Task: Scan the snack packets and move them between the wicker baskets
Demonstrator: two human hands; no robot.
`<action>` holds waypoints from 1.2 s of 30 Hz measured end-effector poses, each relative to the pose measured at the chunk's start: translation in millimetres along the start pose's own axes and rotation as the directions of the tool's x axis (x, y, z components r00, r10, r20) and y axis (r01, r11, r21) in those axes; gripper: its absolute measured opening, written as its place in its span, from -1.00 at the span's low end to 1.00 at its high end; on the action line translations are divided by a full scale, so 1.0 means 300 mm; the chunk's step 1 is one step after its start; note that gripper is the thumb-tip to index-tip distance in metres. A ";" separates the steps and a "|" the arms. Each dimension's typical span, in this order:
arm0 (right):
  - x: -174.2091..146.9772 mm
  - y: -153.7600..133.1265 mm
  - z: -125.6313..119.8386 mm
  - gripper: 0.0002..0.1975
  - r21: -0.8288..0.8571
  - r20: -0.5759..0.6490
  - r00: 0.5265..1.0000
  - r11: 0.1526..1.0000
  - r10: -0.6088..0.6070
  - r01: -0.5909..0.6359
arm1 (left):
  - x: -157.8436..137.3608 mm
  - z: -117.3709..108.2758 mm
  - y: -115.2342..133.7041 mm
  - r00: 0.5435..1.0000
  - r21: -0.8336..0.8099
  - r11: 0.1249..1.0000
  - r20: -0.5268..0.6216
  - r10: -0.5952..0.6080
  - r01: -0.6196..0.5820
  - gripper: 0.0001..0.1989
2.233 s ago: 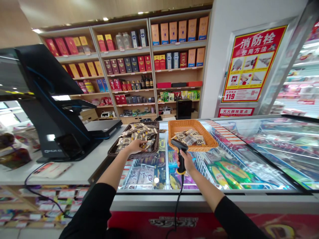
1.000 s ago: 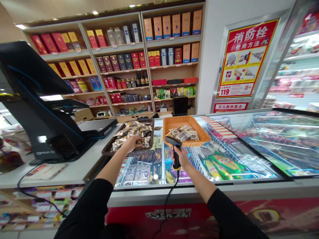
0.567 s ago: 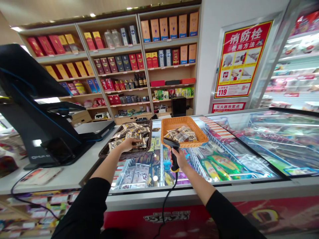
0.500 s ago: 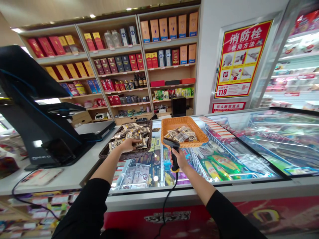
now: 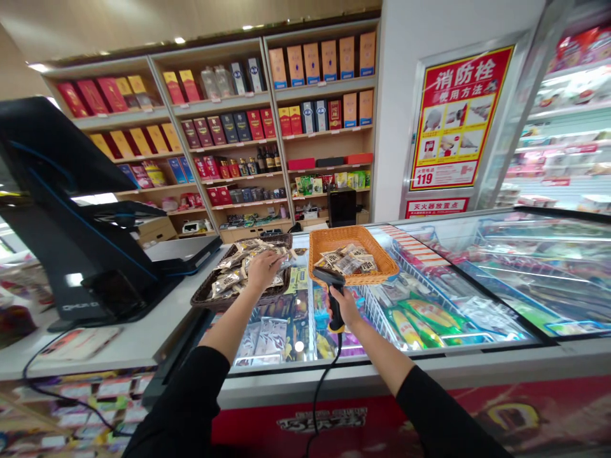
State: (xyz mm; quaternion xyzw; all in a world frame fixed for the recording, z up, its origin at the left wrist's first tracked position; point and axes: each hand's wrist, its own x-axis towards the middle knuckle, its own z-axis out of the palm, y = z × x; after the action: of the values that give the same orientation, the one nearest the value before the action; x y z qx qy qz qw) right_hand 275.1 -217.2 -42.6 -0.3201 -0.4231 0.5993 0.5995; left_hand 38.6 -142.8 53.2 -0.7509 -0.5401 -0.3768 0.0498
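My left hand (image 5: pixel 263 268) is above the right side of a dark brown wicker basket (image 5: pixel 203 299). Its fingers are closed on a small snack packet (image 5: pixel 288 258), partly hidden by the hand. Many similar beige and brown packets (image 5: pixel 228 280) fill the basket below. Wrapped around the handle of a black barcode scanner (image 5: pixel 330 277) is my right hand (image 5: pixel 344 305); the scanner's head is raised and its cable hangs down. Just behind the scanner, an orange wicker basket (image 5: pixel 387 270) holds a small heap of the same kind of packets (image 5: pixel 351 261).
Both baskets sit on the glass top of a chest freezer (image 5: pixel 429 356) with packaged goods inside. To the left, a black point-of-sale scale (image 5: pixel 109 254) occupies a white counter (image 5: pixel 143 337), with a phone-like object (image 5: pixel 79 343) nearby. Shelves of boxes (image 5: pixel 229 127) stand behind.
My left hand has moved right and slightly up within the dark basket, lifting a packet toward its right rim. My right hand and the scanner have stayed nearly still.
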 end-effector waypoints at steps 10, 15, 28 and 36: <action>0.014 -0.002 -0.031 -0.61 -0.082 0.012 0.990 0.987 -0.139 0.139 | 0.125 0.250 0.079 0.858 -0.782 0.419 0.273 -0.434 0.461 -0.71; 0.013 -0.016 -0.040 -0.63 -0.354 0.029 0.982 0.917 -0.184 0.182 | 0.101 0.310 0.044 0.889 -0.795 0.447 0.237 -0.392 0.410 -0.64; -0.005 -0.042 -0.010 -0.82 -0.685 -0.001 0.923 0.673 -0.386 0.280 | 0.078 0.314 0.040 0.902 -0.660 0.627 0.203 -0.382 0.414 -0.59; 0.010 -0.020 -0.041 -0.60 -0.389 -0.104 0.962 0.901 -0.252 0.193 | 0.081 0.290 0.054 0.970 -0.586 0.774 0.109 -0.218 0.240 -0.73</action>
State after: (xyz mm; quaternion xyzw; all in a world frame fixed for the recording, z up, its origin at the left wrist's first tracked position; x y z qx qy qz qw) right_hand 288.4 -213.2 -42.1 -0.4230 -0.5169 0.4084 0.6222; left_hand 100.2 -88.9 11.8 -0.6636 -0.4825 -0.5170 -0.2439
